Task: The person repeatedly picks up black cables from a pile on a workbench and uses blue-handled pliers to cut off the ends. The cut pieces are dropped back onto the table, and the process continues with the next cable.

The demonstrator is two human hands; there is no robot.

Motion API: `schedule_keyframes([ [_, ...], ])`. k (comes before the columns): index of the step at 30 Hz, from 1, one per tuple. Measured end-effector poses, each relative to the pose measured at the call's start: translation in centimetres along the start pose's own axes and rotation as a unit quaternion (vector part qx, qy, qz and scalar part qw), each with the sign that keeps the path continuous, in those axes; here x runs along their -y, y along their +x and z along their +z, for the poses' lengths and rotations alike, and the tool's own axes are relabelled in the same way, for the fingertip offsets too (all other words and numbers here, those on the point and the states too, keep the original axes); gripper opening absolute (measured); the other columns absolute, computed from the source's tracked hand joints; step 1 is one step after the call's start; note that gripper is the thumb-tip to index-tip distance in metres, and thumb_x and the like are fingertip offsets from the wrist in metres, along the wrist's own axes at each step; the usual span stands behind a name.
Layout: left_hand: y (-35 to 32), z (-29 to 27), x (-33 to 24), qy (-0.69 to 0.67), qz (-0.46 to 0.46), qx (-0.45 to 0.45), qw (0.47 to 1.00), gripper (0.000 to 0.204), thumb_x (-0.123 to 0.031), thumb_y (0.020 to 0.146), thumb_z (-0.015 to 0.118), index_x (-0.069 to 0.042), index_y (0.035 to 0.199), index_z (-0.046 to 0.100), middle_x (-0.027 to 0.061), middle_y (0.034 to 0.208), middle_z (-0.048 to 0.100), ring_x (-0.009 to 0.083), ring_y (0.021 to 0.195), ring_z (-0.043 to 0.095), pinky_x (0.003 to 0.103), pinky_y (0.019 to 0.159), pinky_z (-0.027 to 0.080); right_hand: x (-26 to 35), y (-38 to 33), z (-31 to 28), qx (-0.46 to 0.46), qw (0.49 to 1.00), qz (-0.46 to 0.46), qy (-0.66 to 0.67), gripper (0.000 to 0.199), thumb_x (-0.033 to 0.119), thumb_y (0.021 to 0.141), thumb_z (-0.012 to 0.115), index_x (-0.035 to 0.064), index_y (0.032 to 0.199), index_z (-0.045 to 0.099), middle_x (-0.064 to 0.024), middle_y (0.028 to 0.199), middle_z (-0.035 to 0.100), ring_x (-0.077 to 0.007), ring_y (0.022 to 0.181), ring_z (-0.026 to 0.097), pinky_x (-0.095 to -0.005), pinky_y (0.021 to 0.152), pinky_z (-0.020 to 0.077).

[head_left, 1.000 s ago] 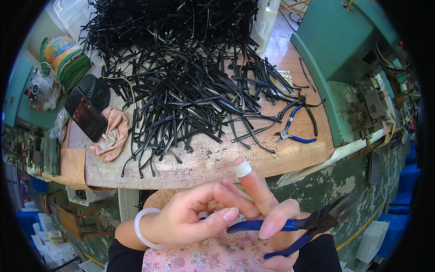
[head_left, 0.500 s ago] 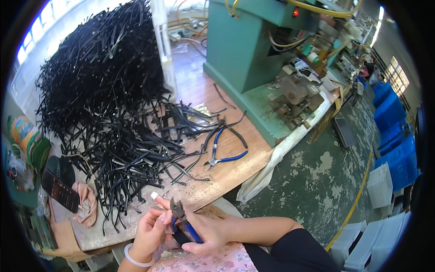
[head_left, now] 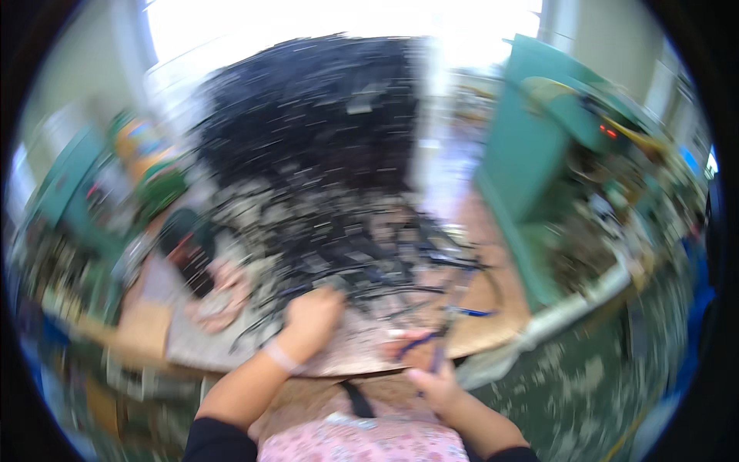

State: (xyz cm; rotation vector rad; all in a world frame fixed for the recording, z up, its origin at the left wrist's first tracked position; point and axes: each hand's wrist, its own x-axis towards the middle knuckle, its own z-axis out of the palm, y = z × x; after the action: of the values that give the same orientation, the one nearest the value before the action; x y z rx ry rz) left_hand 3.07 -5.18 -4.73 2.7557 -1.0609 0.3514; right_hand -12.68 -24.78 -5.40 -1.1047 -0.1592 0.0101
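Observation:
Motion smears the view. My left hand (head_left: 314,317), with a pale band (head_left: 283,358) on its wrist, is at the near edge of a heap of slim black strips (head_left: 323,246). Its fingers are too blurred to show whether they grip a strip. My right hand (head_left: 435,377) holds pliers (head_left: 439,345) with blue handles at the table's front edge; their jaws are blurred. Another blue-handled pair of pliers (head_left: 471,312) lies on the table just beyond. One black strip (head_left: 356,399) rests on my lap, by the pink flowered apron (head_left: 362,443).
A tall mass of black strips (head_left: 308,115) stands at the back of the table (head_left: 493,331). To the right is a green machine (head_left: 523,146). A dark phone (head_left: 192,269) and a pinkish cloth (head_left: 219,300) are on the left, near a second green machine (head_left: 73,185).
The view has swung left. My left hand has left the pliers and my lap for the heap. My right hand, still holding the pliers, has moved right, away from it.

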Motion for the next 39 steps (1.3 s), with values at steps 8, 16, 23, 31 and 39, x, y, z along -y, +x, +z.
schedule_keyframes([
  [8, 0.2, -3.0, 0.3, -0.441, -0.072, -0.056, 0.893, 0.028, -0.031, 0.093, 0.052, -0.006, 0.086, 0.061, 0.0144, 0.072, 0.067, 0.0296, 0.057, 0.064, 0.042, 0.052, 0.050, -1.0, 0.0, -0.3, -0.082, 0.996, -0.033, 0.017, 0.069, 0.020, 0.078, 0.058, 0.0066, 0.138, 0.028, -0.0166, 0.121, 0.047, -0.0318, 0.109, 0.052, -0.0462, 0.090, 0.0475],
  [16, -2.5, -4.7, 0.9, -0.545, -0.082, -0.076, 0.831, 0.031, -0.021, 0.091, 0.060, -0.006, 0.116, 0.050, 0.0082, 0.081, 0.067, 0.0243, 0.071, 0.064, 0.033, 0.065, 0.049, 0.5, 1.6, 2.4, -0.106, 0.987, 0.055, 0.109, 0.036, 0.004, 0.088, 0.054, 0.0089, 0.122, 0.046, -0.0112, 0.102, 0.056, -0.0294, 0.098, 0.055, -0.0446, 0.087, 0.0462],
  [23, -9.2, -0.5, 1.7, -0.452, -0.103, -0.146, 0.874, 0.030, -0.028, 0.095, 0.051, -0.004, 0.114, 0.050, 0.0180, 0.100, 0.057, 0.0379, 0.087, 0.059, 0.043, 0.074, 0.047, -1.2, 2.0, 0.7, -0.080, 0.970, 0.154, 0.171, 0.042, 0.016, 0.087, 0.054, 0.0128, 0.127, 0.042, -0.0077, 0.092, 0.053, -0.0202, 0.075, 0.053, -0.0323, 0.060, 0.0452],
  [31, -10.7, 0.0, 1.4, -0.453, -0.166, -0.069, 0.873, 0.041, -0.042, 0.098, 0.041, -0.002, 0.104, 0.047, 0.0254, 0.088, 0.059, 0.0455, 0.082, 0.058, 0.049, 0.068, 0.046, -0.9, 1.0, 4.7, -0.047, 0.977, 0.199, 0.066, 0.086, 0.028, 0.080, 0.063, 0.0160, 0.149, 0.013, -0.0043, 0.102, 0.047, -0.0182, 0.082, 0.049, -0.0297, 0.057, 0.0448],
  [39, -6.4, 1.0, 4.0, -0.626, -0.276, 0.064, 0.726, 0.045, -0.050, 0.100, 0.032, -0.012, 0.081, 0.045, -0.0036, 0.070, 0.045, 0.0068, 0.059, 0.041, 0.022, 0.053, 0.038, 0.7, 1.5, 5.1, -0.005, 0.952, 0.292, -0.089, 0.085, 0.020, 0.079, 0.071, 0.0006, 0.147, 0.024, -0.0046, 0.104, 0.051, -0.0112, 0.091, 0.050, -0.0234, 0.081, 0.0407],
])
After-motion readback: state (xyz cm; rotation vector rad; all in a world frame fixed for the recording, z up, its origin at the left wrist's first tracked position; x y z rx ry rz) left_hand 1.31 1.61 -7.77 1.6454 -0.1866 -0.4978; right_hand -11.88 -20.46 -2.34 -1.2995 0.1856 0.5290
